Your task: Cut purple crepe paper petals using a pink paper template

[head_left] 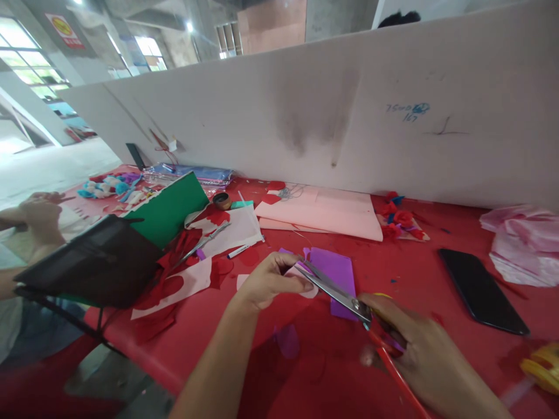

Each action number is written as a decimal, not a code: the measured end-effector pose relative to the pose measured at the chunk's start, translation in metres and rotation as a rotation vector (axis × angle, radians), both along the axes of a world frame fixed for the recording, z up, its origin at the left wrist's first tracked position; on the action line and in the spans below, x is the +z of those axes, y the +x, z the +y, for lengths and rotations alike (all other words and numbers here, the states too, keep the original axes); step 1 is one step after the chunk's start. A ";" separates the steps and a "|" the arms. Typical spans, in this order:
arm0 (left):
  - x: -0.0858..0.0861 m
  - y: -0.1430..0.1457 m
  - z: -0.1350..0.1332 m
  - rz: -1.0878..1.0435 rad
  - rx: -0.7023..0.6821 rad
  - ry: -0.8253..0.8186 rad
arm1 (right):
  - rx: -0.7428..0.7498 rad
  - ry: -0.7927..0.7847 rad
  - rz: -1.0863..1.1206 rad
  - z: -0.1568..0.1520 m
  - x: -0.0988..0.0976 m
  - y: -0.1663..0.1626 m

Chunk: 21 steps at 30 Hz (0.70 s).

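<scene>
My left hand (266, 282) pinches a small pale pink piece (311, 292), which looks like paper or felt, between thumb and fingers. In my right hand (423, 346) is a pair of scissors (338, 298) with red and yellow handles. The blades point left and meet the pale piece at my left fingertips; exactly where they cut is hard to make out. Behind them lies a purple sheet (340, 269) on the red tabletop (406, 262). A small purple cutout (287, 342) rests nearer to me, below my left hand.
A black phone (483, 291) and crumpled pink plastic (524, 247) lie right. Pink sheets (340, 215) sit behind. Leftward are more scissors (203, 241), a marker (239, 251), a green board (170, 212) and a dark bag (100, 256). Another person's hands (41, 212) show far left.
</scene>
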<state>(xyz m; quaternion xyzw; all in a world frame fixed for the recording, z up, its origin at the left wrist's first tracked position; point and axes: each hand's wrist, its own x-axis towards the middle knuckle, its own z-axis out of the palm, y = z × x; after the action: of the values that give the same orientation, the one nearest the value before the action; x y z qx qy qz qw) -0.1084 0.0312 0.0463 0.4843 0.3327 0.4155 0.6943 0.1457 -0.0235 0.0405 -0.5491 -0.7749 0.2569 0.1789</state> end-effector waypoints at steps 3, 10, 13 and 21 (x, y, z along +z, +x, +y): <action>0.000 0.001 -0.001 0.002 -0.005 -0.010 | 0.009 -0.060 0.036 0.001 -0.001 -0.001; 0.004 0.002 -0.001 0.026 -0.021 -0.002 | 0.019 -0.108 0.098 -0.001 0.000 -0.003; 0.006 0.002 -0.001 0.039 -0.029 0.001 | 0.006 -0.138 0.122 -0.002 0.002 -0.004; 0.007 0.002 -0.002 0.064 -0.022 0.004 | 0.012 -0.245 0.195 -0.001 0.012 -0.008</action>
<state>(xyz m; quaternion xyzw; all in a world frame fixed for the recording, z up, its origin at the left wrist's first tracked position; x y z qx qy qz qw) -0.1062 0.0293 0.0529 0.5024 0.3487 0.3928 0.6868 0.1376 -0.0250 0.0520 -0.5348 -0.7198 0.4028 0.1833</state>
